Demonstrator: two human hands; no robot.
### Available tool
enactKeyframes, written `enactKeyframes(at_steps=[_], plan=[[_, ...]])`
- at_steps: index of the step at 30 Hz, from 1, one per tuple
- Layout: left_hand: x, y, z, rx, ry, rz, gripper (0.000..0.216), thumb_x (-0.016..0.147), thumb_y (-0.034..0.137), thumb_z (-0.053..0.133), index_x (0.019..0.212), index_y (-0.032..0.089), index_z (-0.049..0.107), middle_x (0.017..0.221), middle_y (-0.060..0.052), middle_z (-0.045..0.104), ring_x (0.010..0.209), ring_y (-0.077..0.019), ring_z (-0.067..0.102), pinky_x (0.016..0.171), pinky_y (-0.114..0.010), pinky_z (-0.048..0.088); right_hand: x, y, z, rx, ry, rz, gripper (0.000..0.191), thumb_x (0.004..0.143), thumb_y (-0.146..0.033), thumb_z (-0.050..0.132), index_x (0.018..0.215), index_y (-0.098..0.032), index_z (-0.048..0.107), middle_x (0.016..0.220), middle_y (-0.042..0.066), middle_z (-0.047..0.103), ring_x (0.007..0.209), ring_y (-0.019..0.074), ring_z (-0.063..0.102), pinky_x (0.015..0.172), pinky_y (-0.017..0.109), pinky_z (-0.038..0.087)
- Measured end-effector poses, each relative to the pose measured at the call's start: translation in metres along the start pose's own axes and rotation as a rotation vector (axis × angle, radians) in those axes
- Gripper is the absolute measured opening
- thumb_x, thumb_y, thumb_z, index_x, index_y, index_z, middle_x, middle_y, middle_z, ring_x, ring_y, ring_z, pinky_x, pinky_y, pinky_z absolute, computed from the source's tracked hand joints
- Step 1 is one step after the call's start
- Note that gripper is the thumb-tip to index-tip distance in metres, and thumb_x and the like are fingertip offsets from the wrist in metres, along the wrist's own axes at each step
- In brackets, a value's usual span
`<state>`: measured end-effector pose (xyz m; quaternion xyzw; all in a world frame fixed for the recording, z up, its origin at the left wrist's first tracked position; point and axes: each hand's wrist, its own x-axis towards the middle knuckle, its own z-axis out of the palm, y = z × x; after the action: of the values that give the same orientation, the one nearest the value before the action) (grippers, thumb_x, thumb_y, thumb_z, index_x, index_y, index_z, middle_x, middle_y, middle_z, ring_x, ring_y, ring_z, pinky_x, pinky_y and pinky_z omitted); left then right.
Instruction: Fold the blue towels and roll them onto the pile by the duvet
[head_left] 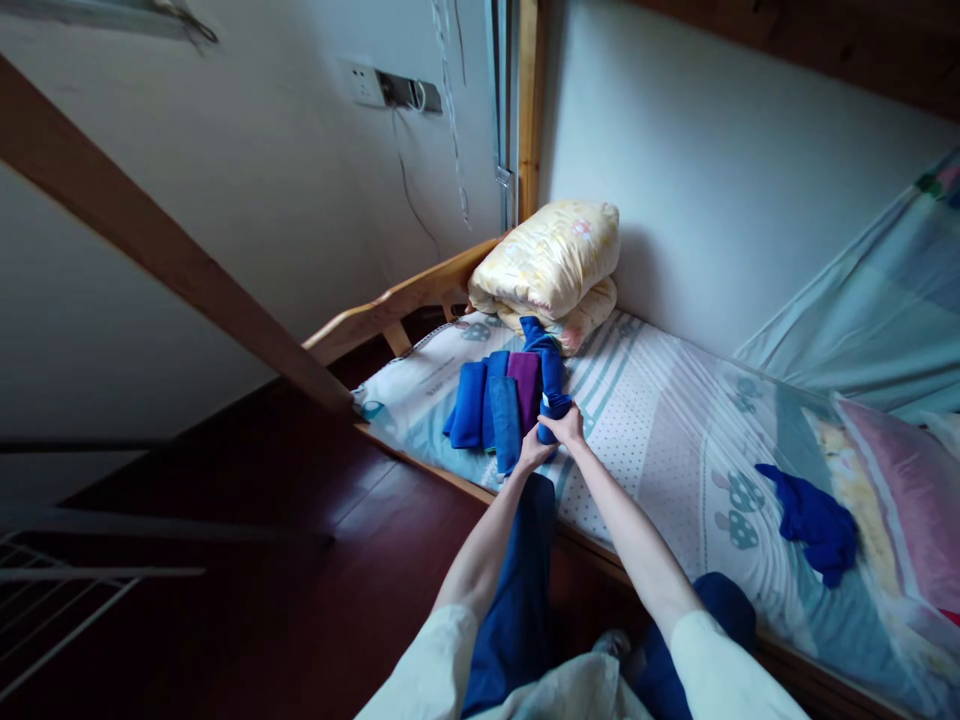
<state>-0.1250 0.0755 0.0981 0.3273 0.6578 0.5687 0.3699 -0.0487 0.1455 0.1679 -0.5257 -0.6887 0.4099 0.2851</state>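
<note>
Left hand and right hand clasped a blue cloth on a bed, apparently mid-roll, its trailing length seeming to call for further winding.

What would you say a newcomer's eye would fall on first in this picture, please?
Probably the deep-blue cloth held by the left grip and right grip near the bed's edge. Just left of it, folded blue cloths and a purple one stand out against the pale sheet. The bulky yellow quilt, folded beside the wooden end board, would likely come next.
</note>
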Motion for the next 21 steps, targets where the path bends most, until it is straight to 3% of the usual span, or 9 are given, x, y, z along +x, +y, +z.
enactKeyframes(at_steps=[4, 7, 10, 12, 16, 18, 21], plan=[[-0.004, 0.0, -0.002, 0.121, 0.234, 0.015, 0.099, 0.056, 0.036, 0.086, 0.144, 0.015, 0.046, 0.15, -0.021, 0.048, 0.149, -0.0415, 0.032, 0.123, -0.055, 0.026, -0.001, 0.016, -0.003, -0.066, -0.004, -0.01, 0.11, 0.045, -0.043, 0.095, 0.142, -0.019, 0.049, 0.147, 0.018, 0.055, 0.141, 0.0351, 0.05, 0.116, 0.044, 0.043], [-0.014, -0.002, -0.002, 0.288, 0.433, -0.004, 0.116, 0.061, 0.041, 0.085, 0.157, 0.013, 0.025, 0.163, -0.026, 0.026, 0.154, -0.0433, 0.022, 0.124, -0.057, 0.022, -0.009, 0.036, -0.014, -0.066, -0.034, 0.05, 0.12, 0.044, -0.044, 0.096, 0.149, -0.019, 0.043, 0.157, 0.02, 0.043, 0.148, 0.0379, 0.04, 0.119, 0.048, 0.039], [-0.029, -0.007, 0.002, 0.396, 0.432, 0.008, 0.11, 0.068, 0.039, 0.08, 0.159, 0.014, 0.023, 0.165, -0.026, 0.023, 0.152, -0.0453, 0.024, 0.121, -0.06, 0.027, -0.027, 0.061, -0.031, -0.019, -0.069, 0.135, 0.12, 0.047, -0.048, 0.095, 0.151, -0.02, 0.042, 0.157, 0.02, 0.044, 0.145, 0.0371, 0.046, 0.114, 0.05, 0.046], [-0.043, -0.012, 0.007, 0.467, 0.31, 0.065, 0.091, 0.074, 0.034, 0.075, 0.154, 0.016, 0.036, 0.161, -0.022, 0.032, 0.149, -0.0438, 0.031, 0.119, -0.059, 0.032, -0.042, 0.081, -0.046, 0.04, -0.102, 0.185, 0.11, 0.051, -0.048, 0.095, 0.147, -0.021, 0.048, 0.154, 0.019, 0.049, 0.137, 0.0351, 0.055, 0.106, 0.05, 0.053], [-0.07, -0.022, 0.014, 0.68, -0.184, 0.269, 0.058, 0.08, 0.018, 0.065, 0.137, 0.021, 0.059, 0.147, -0.015, 0.055, 0.141, -0.0347, 0.046, 0.119, -0.05, 0.038, -0.083, 0.128, -0.092, 0.15, -0.168, 0.243, 0.073, 0.055, -0.037, 0.096, 0.121, -0.02, 0.069, 0.134, 0.015, 0.067, 0.118, 0.0297, 0.069, 0.092, 0.043, 0.061], [-0.079, -0.029, 0.018, 0.814, -0.391, 0.342, 0.051, 0.08, 0.013, 0.063, 0.131, 0.022, 0.064, 0.144, -0.015, 0.059, 0.141, -0.033, 0.048, 0.12, -0.049, 0.038, -0.105, 0.151, -0.124, 0.177, -0.178, 0.287, 0.056, 0.055, -0.03, 0.095, 0.106, -0.018, 0.074, 0.123, 0.013, 0.073, 0.109, 0.0275, 0.073, 0.086, 0.04, 0.062], [-0.086, -0.039, 0.03, 0.955, -0.56, 0.397, 0.047, 0.082, 0.01, 0.061, 0.127, 0.021, 0.068, 0.147, -0.015, 0.059, 0.141, -0.0334, 0.049, 0.119, -0.05, 0.039, -0.138, 0.182, -0.182, 0.2, -0.112, 0.372, 0.04, 0.057, -0.023, 0.092, 0.094, -0.017, 0.075, 0.108, 0.011, 0.078, 0.097, 0.0253, 0.075, 0.082, 0.04, 0.063]])
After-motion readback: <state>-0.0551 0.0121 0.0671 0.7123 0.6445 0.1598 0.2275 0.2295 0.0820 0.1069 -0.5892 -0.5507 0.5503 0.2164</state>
